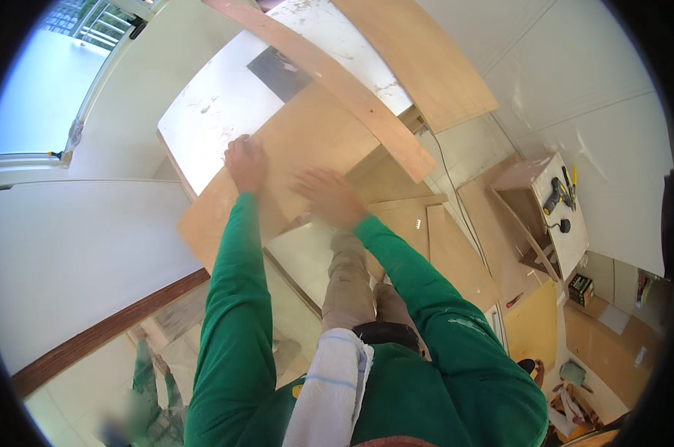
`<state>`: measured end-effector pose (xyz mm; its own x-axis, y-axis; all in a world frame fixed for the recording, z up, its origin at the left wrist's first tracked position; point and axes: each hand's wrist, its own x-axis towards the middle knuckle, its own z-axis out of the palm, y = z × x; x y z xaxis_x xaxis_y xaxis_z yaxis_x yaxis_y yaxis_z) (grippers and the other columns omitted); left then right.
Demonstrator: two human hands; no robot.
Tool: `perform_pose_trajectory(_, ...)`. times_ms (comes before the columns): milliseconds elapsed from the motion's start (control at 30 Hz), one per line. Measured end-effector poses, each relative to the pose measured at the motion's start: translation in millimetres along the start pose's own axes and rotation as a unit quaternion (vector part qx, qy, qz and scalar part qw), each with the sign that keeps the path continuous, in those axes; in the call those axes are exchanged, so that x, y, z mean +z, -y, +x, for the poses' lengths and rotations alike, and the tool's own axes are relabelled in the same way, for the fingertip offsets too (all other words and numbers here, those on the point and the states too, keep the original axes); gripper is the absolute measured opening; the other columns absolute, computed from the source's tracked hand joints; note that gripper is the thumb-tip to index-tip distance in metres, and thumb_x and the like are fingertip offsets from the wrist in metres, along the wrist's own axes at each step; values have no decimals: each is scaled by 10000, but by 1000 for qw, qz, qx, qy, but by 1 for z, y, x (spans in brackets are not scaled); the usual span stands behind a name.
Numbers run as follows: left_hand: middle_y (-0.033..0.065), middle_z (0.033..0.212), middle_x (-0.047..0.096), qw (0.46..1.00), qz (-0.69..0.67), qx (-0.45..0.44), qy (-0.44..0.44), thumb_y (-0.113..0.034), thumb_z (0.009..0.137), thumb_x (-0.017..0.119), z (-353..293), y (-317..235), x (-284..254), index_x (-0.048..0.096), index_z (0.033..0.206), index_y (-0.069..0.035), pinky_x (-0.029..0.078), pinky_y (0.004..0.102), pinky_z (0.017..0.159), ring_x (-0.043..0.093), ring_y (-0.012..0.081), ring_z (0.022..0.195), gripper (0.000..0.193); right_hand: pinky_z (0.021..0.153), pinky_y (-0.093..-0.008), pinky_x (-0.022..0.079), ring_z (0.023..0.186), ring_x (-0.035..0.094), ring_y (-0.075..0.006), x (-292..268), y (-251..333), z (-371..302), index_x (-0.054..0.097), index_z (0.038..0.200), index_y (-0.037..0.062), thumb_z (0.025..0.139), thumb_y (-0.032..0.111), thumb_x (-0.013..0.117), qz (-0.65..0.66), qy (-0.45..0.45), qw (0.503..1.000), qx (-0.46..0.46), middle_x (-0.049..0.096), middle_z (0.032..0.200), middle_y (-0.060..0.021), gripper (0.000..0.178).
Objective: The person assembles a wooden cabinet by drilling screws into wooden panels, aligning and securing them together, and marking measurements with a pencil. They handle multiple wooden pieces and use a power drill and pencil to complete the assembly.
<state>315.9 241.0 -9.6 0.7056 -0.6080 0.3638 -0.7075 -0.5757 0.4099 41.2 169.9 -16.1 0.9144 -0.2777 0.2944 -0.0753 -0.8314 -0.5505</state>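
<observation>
A light brown wooden board (pixel 307 138) lies partly over a white, scuffed tabletop (pixel 225 97) and juts out toward me. My left hand (pixel 245 165) is at its far left edge, with the fingers bent over the edge and the palm side down on the wood. Over the board's near right part is my right hand (pixel 328 195), smeared by motion, its fingers stretched out and nothing seen in them. I cannot tell whether it touches the surface. A long narrow plank (pixel 352 100) crosses beyond the hands, next to a dark grey rectangular piece (pixel 279 73).
Another wide board (pixel 426 67) rests at the far right of the tabletop. Wooden panels (pixel 456 253) lie to my right. A cabinet box (pixel 557 216) there bears a drill (pixel 554 195). A cable (pixel 447 167) runs along the floor. A window (pixel 46 89) is at upper left.
</observation>
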Motion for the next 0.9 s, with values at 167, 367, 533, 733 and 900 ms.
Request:
perform_pose_trajectory(167,162,1422,671,998,8,35,44,-347,1090,688,-11,18,-10,715,1490,-123,398,571,1212,595,397,1337,459,1364,-495,296,1639,390,-257,-1,-1,0,515,1702,294,1061,363,709,-18,37,999,14,450,1784,11,672)
perform_pose_trajectory(367,201,1746,439,974,111,156,119,-457,1035,774,-62,-2,-52,552,1705,-206,221,640,1349,364,418,1640,749,1352,-474,324,1634,397,-251,-7,3,-1,527,1695,281,1056,326,719,-27,4,1000,8,464,1775,10,669)
perform_pose_trajectory(533,194,1870,259,951,80,149,259,-671,881,847,-131,-12,-110,364,1795,-183,92,701,1375,178,407,1746,1143,1355,-474,320,1631,400,-247,-13,4,-1,527,1697,280,1055,327,720,-31,-10,999,-2,463,1775,13,672)
perform_pose_trajectory(733,159,1886,241,959,100,157,213,-652,826,894,-147,0,-93,236,1818,-86,96,708,1378,179,371,1754,1318,1356,-470,315,1630,404,-247,-5,2,-2,543,1688,278,1053,334,725,-43,-23,999,-12,475,1766,10,662)
perform_pose_trajectory(900,137,1885,258,963,103,158,191,-439,808,952,-154,6,-91,249,1818,-101,120,690,1386,214,344,1749,1276,1350,-475,319,1620,419,-260,-4,6,-5,554,1680,273,1052,329,729,-62,-26,998,-20,487,1759,3,654)
